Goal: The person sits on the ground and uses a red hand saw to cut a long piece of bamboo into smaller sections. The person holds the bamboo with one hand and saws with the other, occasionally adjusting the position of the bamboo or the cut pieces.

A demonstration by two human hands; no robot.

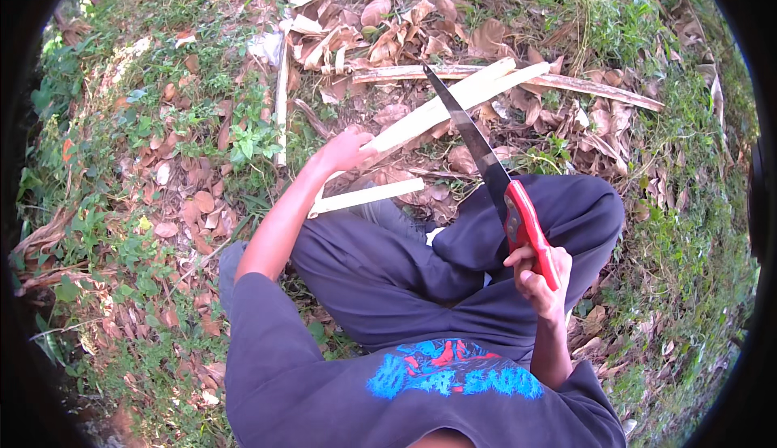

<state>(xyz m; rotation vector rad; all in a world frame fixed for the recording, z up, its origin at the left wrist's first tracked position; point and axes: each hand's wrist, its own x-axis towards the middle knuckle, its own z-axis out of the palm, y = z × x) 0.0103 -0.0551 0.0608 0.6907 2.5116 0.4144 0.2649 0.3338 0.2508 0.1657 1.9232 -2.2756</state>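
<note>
The pale wood strips (409, 127) are my landmark; they slope away in front of the crossed legs. At their near end the left hand (346, 148) has its grip closed over the wood, though its fingertips are partly hidden. Nearer to the body than the strips and to their right, the right hand (541, 274) has its grip curled round the lower end of the saw (528, 217), with no visible gap. The blade passes across the strips in this view, but I cannot tell if it touches them.

To do this well, I think the left hand should press the strips firmly and stay away from the teeth, while the right hand makes long, even strokes. A fuller hold on the handle may guide it better.

Nearer than the strips, the bent right leg (558, 201) lies close to the blade, so it could be in danger. Behind the strips, a weathered stick (599, 88) and dry leaves (490, 37) might disturb their support. A short pale piece (368, 197) lies just below them.
</note>
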